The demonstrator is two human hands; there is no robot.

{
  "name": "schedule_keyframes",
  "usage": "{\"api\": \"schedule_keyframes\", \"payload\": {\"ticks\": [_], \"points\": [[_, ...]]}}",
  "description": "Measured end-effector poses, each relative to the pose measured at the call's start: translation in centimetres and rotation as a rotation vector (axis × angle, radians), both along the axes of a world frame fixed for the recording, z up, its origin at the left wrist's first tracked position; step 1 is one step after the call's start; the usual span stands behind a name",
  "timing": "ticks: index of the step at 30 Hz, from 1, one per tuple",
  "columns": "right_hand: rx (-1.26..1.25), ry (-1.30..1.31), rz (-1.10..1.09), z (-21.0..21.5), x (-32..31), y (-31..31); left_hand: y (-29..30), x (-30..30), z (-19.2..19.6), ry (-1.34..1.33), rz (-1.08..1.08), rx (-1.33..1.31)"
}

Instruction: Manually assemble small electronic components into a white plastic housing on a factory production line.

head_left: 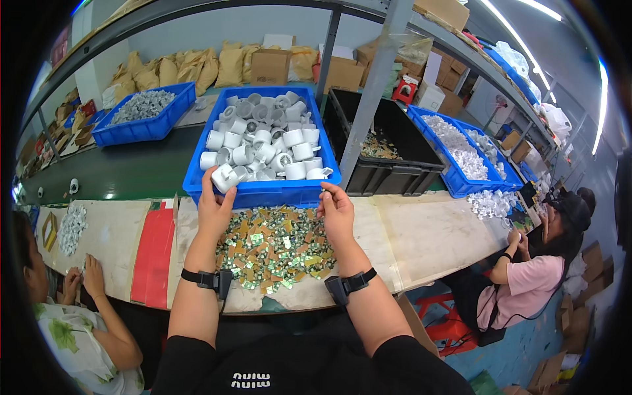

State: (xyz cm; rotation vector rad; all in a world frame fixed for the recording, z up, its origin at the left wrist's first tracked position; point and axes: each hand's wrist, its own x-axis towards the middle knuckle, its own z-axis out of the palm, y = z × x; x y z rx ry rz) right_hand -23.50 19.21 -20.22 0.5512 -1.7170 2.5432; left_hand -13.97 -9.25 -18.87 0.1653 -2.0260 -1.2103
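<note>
My left hand (214,205) grips a white cup-shaped plastic housing (225,178) at the near left corner of a blue bin (263,197). Many more white plastic housings (262,137) fill that bin, lying at all angles. My right hand (337,212) is closed in a pinch by the bin's near right corner; a small dark bit shows at its fingertips, too small to name. Between my forearms, a spread of small green and tan circuit boards (276,250) lies on the worktable.
A black crate (401,178) with small boards stands right of the bin, behind a grey post (375,85). Blue trays (135,131) of grey parts sit farther off. A red strip (153,257) lies on the table. Co-workers sit at left (85,329) and right (526,276).
</note>
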Motion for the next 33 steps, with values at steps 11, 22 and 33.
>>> {"api": "schedule_keyframes", "payload": {"ticks": [11,22,33], "points": [[0.033,-0.105,-0.082,0.8,0.4,0.3,0.4,-0.1,-0.1,0.041,0.025,0.0],[-0.646,-0.653,0.461,0.2,-0.6,1.6,0.3,-0.1,-0.3,0.053,0.022,-0.019],[-0.644,-0.657,0.455,1.4,-0.2,1.3,0.6,0.4,0.1,0.028,0.013,0.009]]}}
